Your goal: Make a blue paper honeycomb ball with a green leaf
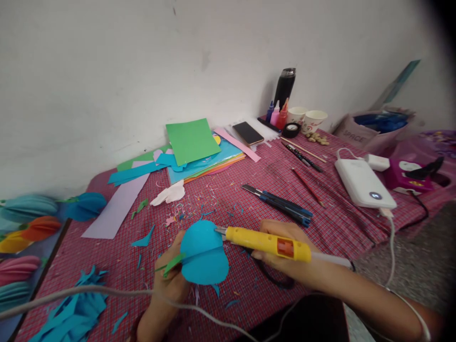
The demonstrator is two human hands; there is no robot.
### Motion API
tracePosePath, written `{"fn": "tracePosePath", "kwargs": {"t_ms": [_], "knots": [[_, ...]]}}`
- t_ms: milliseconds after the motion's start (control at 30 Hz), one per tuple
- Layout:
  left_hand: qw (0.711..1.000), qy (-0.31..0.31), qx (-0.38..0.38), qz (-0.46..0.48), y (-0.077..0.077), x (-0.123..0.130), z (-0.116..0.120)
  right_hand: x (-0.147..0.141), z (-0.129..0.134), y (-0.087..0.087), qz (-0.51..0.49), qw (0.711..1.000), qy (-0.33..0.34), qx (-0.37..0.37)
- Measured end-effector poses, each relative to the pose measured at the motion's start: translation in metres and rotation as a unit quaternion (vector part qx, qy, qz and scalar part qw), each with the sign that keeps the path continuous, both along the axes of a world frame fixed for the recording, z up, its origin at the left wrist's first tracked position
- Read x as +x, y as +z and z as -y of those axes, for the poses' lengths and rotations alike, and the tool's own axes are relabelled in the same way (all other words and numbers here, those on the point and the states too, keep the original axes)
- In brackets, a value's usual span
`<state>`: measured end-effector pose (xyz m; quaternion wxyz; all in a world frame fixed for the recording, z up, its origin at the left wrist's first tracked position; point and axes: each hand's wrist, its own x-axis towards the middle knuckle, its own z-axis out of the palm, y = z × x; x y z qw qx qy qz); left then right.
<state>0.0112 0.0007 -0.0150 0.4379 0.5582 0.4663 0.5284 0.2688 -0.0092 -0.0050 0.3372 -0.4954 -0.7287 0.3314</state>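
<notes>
In my left hand is a blue paper pumpkin, folded down its middle, with a small green paper stem at its left side. The fingers behind the paper are partly hidden. My right hand is wrapped round a yellow hot glue gun with an orange trigger. A white glue stick sticks out of its back end. The gun's metal nozzle touches or nearly touches the pumpkin's upper right edge; I cannot tell which.
Two box cutters, a red pencil and a white power bank lie on the checked cloth. Blue paper scraps are heaped at front left, finished paper pumpkins beyond the left edge. Green paper lies at the back. A cable crosses in front.
</notes>
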Motion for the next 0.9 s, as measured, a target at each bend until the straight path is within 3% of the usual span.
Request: {"fn": "tracePosePath", "kwargs": {"t_ms": [267, 433, 600, 733, 900], "knots": [[0.991, -0.070, 0.094, -0.057, 0.001, 0.001, -0.001, -0.001, 0.006, 0.013, -0.035, 0.998, 0.044, -0.028], [0.985, -0.093, 0.123, -0.083, 0.002, 0.001, -0.002, -0.005, 0.008, 0.010, -0.048, 0.996, 0.073, -0.024], [0.972, -0.087, 0.181, -0.123, -0.002, -0.002, -0.003, -0.009, 0.009, 0.008, -0.043, 0.995, 0.086, -0.019], [0.972, -0.104, 0.177, -0.113, -0.006, -0.004, -0.003, -0.008, 0.008, 0.013, -0.010, 0.997, 0.066, -0.037], [0.975, -0.081, 0.177, -0.111, 0.004, 0.001, -0.002, -0.005, 0.006, 0.015, -0.001, 0.997, 0.051, -0.056]]}}
